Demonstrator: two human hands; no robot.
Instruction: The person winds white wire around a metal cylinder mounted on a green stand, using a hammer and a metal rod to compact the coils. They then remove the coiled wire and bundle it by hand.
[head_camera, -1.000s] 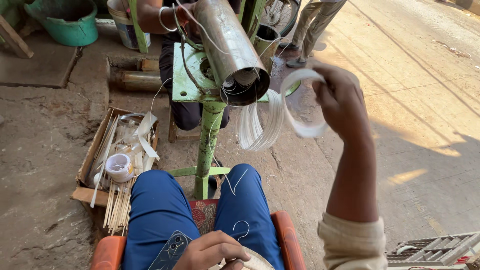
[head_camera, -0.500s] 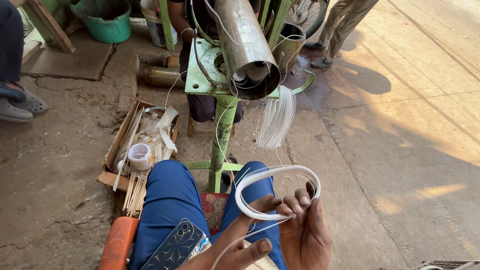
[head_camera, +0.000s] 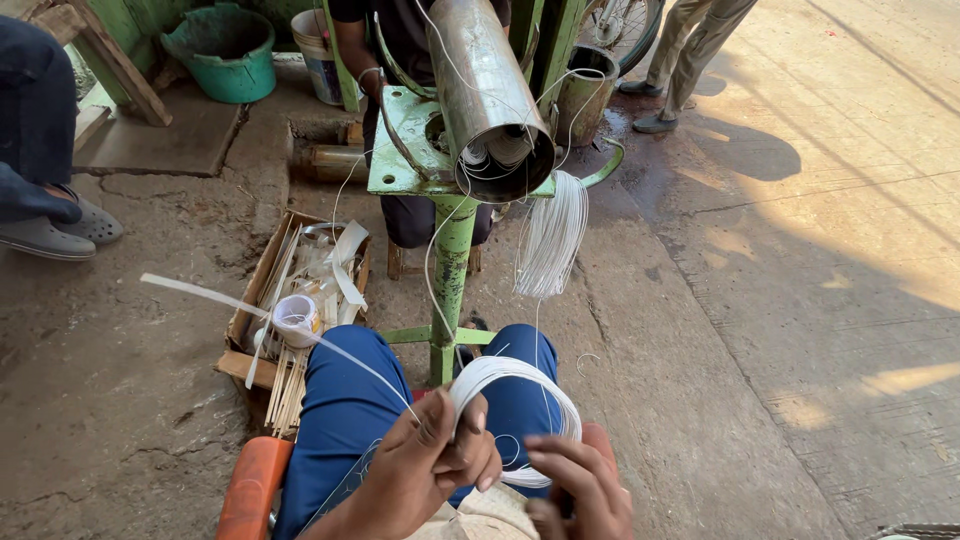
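Being pinched by the left hand (head_camera: 430, 465) at lower centre, the white coil (head_camera: 520, 395), lowered since earlier, is partly hidden, the right hand (head_camera: 580, 490) hovering open.

Both hands (head_camera: 500, 470) close together, fingers curled

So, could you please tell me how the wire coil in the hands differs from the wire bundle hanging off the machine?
The wire coil forms a round loop, pinched by the left hand; the hanging bundle droops long and narrow from the metal tube, touched by neither hand. The coil lies over the lap; the bundle hangs upright. Both are thin whitish wire.
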